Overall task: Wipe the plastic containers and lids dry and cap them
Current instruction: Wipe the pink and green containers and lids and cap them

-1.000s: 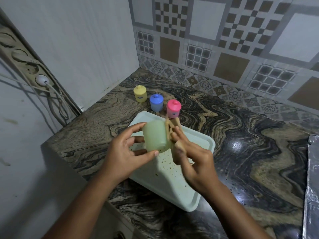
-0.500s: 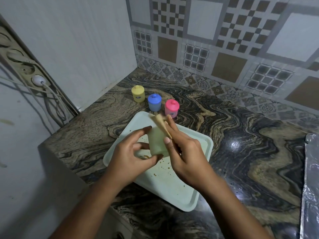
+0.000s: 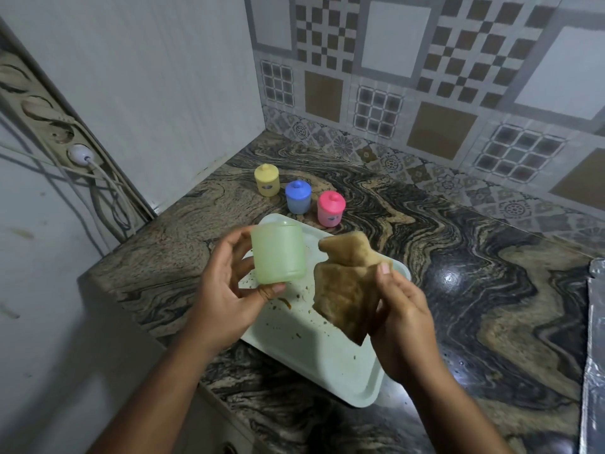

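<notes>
Nearest, two bare forearms reach in from the bottom edge over a marbled counter [image 3: 474,273]. The left hand [image 3: 226,290] is curled around a pale green container [image 3: 278,253], thumb pressed under its lower end and fingers wrapped behind its left side. The container stands roughly upright in the air, its long axis near vertical and leaning slightly, the end facing up looking closed; whether the lower end is open cannot be told. It sits at the upper right of the palm, above the tray and clear of it. The right hand [image 3: 402,319] is closed on a brown cloth [image 3: 347,283], pinched between thumb and fingers, with folds sticking up and to the left. Cloth and container are just beside each other, a small gap between them. Beneath both lies a pale green tray [image 3: 327,362], speckled with brown crumbs. Farther back on the counter stand three capped containers in a row: yellow [image 3: 267,179] on the left, blue [image 3: 298,196] in the middle, pink [image 3: 330,208] on the right, near the tray's far edge.
</notes>
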